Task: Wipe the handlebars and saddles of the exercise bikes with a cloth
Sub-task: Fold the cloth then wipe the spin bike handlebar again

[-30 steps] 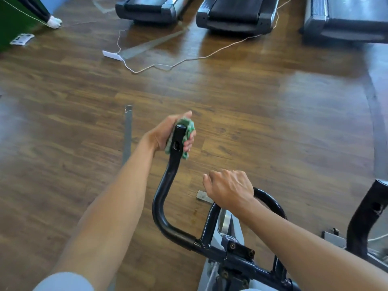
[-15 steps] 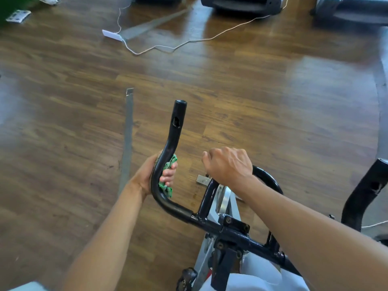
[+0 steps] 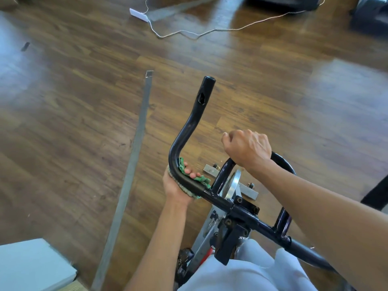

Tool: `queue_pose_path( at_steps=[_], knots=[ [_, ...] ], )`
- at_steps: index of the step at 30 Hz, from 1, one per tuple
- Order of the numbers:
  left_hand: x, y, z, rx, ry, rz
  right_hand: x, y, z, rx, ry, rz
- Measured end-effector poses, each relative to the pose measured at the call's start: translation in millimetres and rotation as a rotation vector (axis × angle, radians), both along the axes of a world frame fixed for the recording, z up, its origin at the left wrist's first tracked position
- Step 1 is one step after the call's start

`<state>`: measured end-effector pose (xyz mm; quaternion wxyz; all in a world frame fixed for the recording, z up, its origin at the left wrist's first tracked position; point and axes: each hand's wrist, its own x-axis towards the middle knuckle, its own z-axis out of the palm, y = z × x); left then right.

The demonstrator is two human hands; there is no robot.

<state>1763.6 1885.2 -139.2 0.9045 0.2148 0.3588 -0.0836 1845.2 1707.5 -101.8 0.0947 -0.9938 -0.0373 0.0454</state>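
The black handlebar (image 3: 190, 122) of an exercise bike rises in the middle of the head view, its left horn curving up and away from me. My left hand (image 3: 175, 185) grips the low bend of that horn from below, with a green cloth (image 3: 201, 179) wrapped between palm and tube. My right hand (image 3: 247, 150) is curled over the inner loop bar (image 3: 279, 159) of the handlebar. The saddle is out of view.
A grey metal strip (image 3: 134, 162) lies on the wooden floor to the left. A white cable (image 3: 210, 31) and a power strip (image 3: 138, 14) lie far ahead near treadmill bases (image 3: 281, 2). Part of another black bike (image 3: 375, 192) shows at the right edge.
My left hand slid the cloth from the tip of the left horn down to its lower bend. The right hand kept its hold on the loop bar.
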Motion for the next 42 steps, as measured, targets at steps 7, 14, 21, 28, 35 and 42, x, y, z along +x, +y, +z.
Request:
queue_pose_path(
  at_steps=[7,14,21,28,35,42],
  knots=[
    [-12,-14,11,0.008,0.083,-0.048,-2,0,0,-0.005,-0.010,0.002],
    [-31,-28,26,0.108,0.206,0.006,-2,1,0,-0.001,-0.008,-0.018],
    [-53,-13,53,1.097,0.041,0.178,-4,0,1,0.011,-0.005,-0.025],
    [-35,-12,18,2.318,-0.859,-0.686,-3,0,1,-0.006,0.015,-0.027],
    [-15,19,16,2.543,-1.083,-0.672,-3,0,2,0.001,0.015,-0.018],
    [15,41,22,2.447,-1.504,-0.649,-4,0,3,0.036,0.007,-0.006]
  ],
)
